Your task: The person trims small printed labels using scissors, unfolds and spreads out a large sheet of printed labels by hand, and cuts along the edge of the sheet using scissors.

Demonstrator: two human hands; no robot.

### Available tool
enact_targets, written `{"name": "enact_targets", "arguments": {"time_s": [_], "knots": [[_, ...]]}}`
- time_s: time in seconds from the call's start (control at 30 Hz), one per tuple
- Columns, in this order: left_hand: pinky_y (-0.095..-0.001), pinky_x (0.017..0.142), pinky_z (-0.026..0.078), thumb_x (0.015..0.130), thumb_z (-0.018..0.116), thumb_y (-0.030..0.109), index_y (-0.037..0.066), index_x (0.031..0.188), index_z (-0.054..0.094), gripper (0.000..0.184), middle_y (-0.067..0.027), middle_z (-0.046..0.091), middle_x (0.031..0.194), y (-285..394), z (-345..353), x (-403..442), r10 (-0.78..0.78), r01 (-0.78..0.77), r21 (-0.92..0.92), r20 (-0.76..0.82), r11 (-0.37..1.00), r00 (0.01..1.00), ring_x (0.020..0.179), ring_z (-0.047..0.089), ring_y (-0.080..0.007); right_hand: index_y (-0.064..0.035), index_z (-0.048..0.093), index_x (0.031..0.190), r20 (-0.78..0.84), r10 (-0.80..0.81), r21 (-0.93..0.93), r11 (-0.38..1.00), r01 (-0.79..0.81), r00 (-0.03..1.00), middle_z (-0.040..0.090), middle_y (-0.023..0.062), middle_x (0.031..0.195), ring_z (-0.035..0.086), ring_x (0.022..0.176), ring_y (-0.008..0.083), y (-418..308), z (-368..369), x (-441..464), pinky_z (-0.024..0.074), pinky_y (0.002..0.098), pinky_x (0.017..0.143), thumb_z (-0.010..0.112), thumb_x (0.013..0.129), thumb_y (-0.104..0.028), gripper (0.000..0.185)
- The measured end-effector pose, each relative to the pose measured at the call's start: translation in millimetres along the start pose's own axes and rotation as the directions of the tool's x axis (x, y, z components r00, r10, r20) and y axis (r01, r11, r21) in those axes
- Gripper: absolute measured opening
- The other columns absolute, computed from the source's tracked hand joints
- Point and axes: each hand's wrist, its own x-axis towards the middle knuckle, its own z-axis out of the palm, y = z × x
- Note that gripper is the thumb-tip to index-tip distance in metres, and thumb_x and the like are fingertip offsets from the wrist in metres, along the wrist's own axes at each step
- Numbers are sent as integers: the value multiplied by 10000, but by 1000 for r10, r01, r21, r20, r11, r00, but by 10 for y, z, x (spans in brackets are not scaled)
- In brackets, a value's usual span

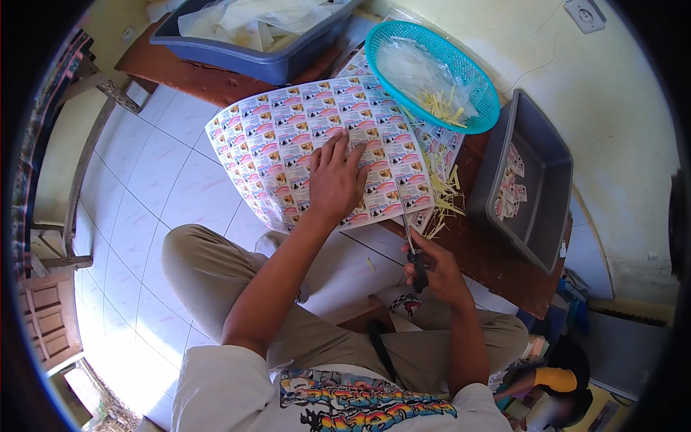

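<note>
A large sheet of printed labels [270, 133] hangs partly over the wooden table's edge, its rows of small repeated pictures facing up. My left hand [337, 180] lies flat on its middle with the fingers stretched out. At the sheet's near right corner, my right hand [440, 272] grips a pair of scissors [417, 268] by black handles. The blades meet the sheet's near edge and point away from me. Thin yellowish paper strips [448, 193] are scattered just to the right, on and beside other printed sheets.
A turquoise basket [489, 108] with clear plastic and strips stands at the table's back. To the right, a grey tub [551, 165] holds cut labels [511, 189]. A blue-grey tub [288, 68] full of plastic bags sits at back left. Another person [558, 378] is at lower right.
</note>
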Motion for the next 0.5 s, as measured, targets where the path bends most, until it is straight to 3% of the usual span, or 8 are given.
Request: {"name": "enact_targets", "arguments": {"time_s": [0.5], "knots": [[-517,1183,334,1005,688,308,142,1390,656,421,-206,544,1526,-9,6,-10,-13,13,-1,23,1000,1000,1456,469,-349,-153,432,1633,1,34,-58,998,-34,999,656,96,1234,637,795,94,-80,-24,22,584,282,687,774,950,-33,774]]}}
